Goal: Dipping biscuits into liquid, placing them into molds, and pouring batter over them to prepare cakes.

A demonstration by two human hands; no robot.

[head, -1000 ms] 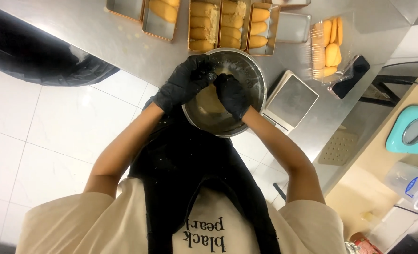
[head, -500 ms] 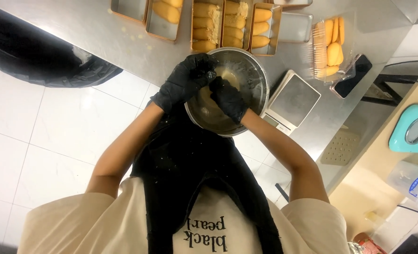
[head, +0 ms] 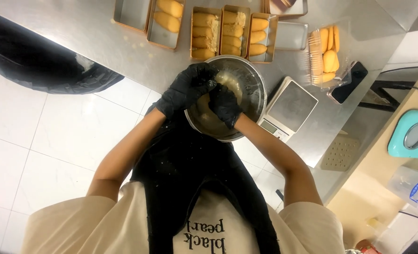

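Both hands wear black gloves and meet inside the steel bowl. The left hand curls over the bowl's near-left rim, fingers bent and closed around a pale lump of dough. The right hand is pressed against the same lump from below, fingers folded in; how tightly it grips cannot be told. The dough sits in the middle of the bowl, between the two palms.

Against half a second ago, the hands have stayed in the bowl; the right has shifted slightly lower and the left has closed a little more over the dough. The bowl has not moved.

The bowl stands at the edge of a steel table. Behind it lie loaf tins filled with yellow dough pieces, and to the right a scale, just beside the bowl. Further right are a tray of pieces and a dark phone. The floor is white tile; a teal device sits on a wooden counter.
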